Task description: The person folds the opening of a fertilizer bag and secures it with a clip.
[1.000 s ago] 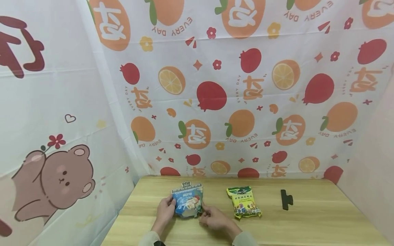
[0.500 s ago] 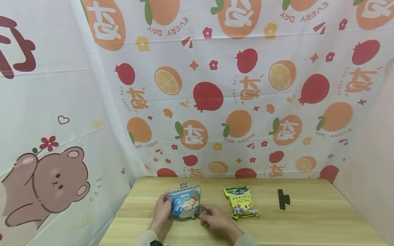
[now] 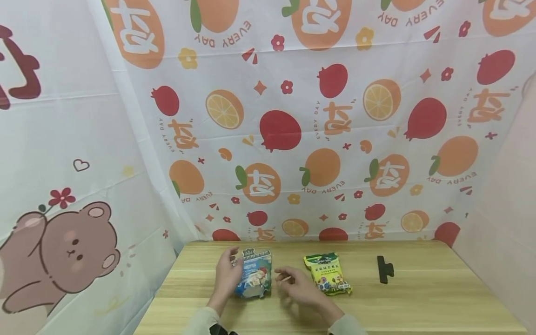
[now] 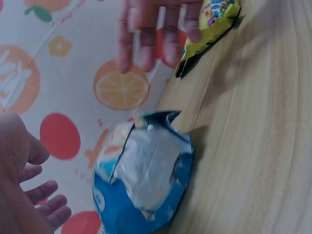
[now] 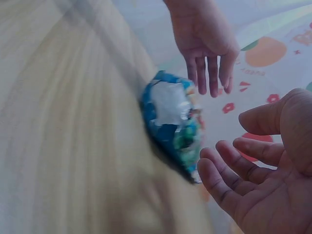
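Observation:
A blue bag (image 3: 255,278) with a pale clear patch near its bottom sits on the table between my two hands. My left hand (image 3: 227,275) hovers at its left side and overlaps its edge in the head view. In the left wrist view the left hand's fingers (image 4: 43,195) are spread loosely, apart from the bag (image 4: 146,170). To the right of the bag is my right hand (image 3: 299,289), fingers relaxed and nothing in them. The right wrist view shows its palm turned up, with the bag (image 5: 170,107) beyond the fingertips.
A yellow and green packet (image 3: 328,274) lies right of my right hand. Farther right is a black clip (image 3: 384,270). The wooden table (image 3: 435,288) ends at a fruit-print cloth (image 3: 318,186) behind, and a bear-print cloth (image 3: 125,139) hangs on the left.
Both hands have let go of the blue bag. The left hand has lifted up along its side, and the right has drawn off to the right. The view has shifted slightly.

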`<state>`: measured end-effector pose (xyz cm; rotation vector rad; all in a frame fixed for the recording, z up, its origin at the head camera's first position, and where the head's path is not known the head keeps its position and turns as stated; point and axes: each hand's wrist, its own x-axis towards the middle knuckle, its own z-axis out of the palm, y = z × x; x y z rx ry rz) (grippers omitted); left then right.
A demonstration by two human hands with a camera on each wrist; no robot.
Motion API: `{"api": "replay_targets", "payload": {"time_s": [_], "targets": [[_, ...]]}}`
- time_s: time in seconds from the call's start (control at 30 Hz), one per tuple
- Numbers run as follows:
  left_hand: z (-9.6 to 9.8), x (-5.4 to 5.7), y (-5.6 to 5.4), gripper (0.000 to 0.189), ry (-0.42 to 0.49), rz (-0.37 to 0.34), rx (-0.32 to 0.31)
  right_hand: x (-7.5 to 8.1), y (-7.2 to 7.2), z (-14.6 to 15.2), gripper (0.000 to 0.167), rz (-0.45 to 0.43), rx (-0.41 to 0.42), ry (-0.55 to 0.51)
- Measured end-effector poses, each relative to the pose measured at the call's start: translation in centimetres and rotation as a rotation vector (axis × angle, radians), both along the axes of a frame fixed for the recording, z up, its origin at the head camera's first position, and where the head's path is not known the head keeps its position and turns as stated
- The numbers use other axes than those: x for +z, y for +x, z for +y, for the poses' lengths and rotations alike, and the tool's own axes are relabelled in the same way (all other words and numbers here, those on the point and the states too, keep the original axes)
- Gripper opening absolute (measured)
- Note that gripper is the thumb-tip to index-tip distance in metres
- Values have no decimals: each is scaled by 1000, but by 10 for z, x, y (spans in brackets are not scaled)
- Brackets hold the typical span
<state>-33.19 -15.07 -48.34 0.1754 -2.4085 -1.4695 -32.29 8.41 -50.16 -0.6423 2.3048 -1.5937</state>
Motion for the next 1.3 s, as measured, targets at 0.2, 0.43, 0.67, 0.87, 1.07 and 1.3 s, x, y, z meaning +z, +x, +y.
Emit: {"api": "replay_targets", "payload": {"time_s": [0.2,0.43,0.67,0.87,1.07,1.3], "targets": [[21,5,4,35,-24,115,-80,23,0,15,41,91,8,34],[44,16,9,37,-47,139,-190,38,-1,37,42,159,-22,72],[65,18,8,35,-50,153,-255,44,-6,58,43,203,-104,66],[83,16,5,34,-36,150,-300,46,-9,81,42,184,-161,79],[97,13,4,32,-31,158,-336,45,-12,102,40,199,-248,114],[103,4,4,32,-54,103,-370,39,-15,115,38,190,-301,128]]}}
